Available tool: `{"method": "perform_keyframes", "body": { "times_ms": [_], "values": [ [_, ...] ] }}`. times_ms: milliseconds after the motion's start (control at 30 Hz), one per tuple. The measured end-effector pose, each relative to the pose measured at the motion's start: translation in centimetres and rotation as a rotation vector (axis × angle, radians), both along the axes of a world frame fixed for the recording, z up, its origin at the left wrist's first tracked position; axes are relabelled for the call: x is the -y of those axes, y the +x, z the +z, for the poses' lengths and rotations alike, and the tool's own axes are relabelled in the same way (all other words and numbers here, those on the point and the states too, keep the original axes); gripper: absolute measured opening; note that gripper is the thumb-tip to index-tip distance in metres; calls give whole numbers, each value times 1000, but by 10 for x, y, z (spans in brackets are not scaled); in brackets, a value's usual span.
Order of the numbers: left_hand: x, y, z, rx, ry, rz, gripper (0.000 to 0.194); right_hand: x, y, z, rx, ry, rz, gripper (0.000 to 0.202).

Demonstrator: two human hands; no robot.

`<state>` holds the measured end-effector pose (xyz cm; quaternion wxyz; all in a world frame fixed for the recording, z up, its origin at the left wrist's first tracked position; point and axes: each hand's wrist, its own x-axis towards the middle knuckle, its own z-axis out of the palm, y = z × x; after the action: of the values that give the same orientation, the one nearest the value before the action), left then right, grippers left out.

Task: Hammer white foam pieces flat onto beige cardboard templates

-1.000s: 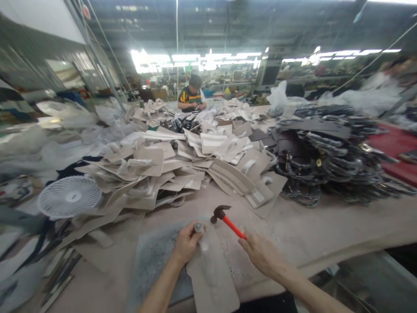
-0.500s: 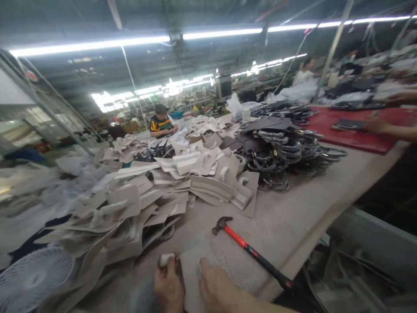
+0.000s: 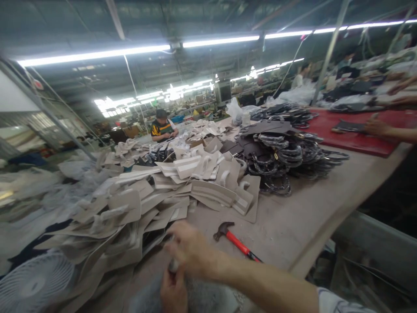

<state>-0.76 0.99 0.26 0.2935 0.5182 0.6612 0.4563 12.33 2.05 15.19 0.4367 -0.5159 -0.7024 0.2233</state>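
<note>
At the bottom middle, my left hand (image 3: 175,291) is closed around a small rounded grey object (image 3: 173,265), whose kind I cannot make out. My right hand (image 3: 192,251) reaches across just above it, fingers curled and blurred. Whatever the right fingers pinch is hidden. Beneath both hands lies a greyish, blurred surface (image 3: 208,295). A claw hammer (image 3: 239,243) with a red and black handle rests to the right, its lower handle covered by my right forearm. Left of my hands, beige bag panels with handles (image 3: 124,206) lie in a heap.
Dark bag panels with plastic-wrapped handles (image 3: 273,148) are piled farther back. A white fan (image 3: 35,282) stands at lower left. Another person's hand (image 3: 376,126) works over a red board (image 3: 352,139) at right. A person (image 3: 163,126) sits across the table.
My right hand has moved left and up, over my left hand. The beige piece formerly between the hands no longer shows. My right forearm now covers part of the hammer handle.
</note>
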Motion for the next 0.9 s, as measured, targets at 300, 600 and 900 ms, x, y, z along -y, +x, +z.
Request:
{"method": "perform_keyframes", "body": {
  "times_ms": [300,600,900],
  "values": [
    [-2,4,-11,59,-78,53,47,-94,178,-19,474,-382,-511,44],
    [-3,5,-13,310,59,69,41,-28,94,-20,583,-226,-159,29],
    [12,-9,9,372,144,273,37,120,16,-83,929,-236,327,25]
  ]
}}
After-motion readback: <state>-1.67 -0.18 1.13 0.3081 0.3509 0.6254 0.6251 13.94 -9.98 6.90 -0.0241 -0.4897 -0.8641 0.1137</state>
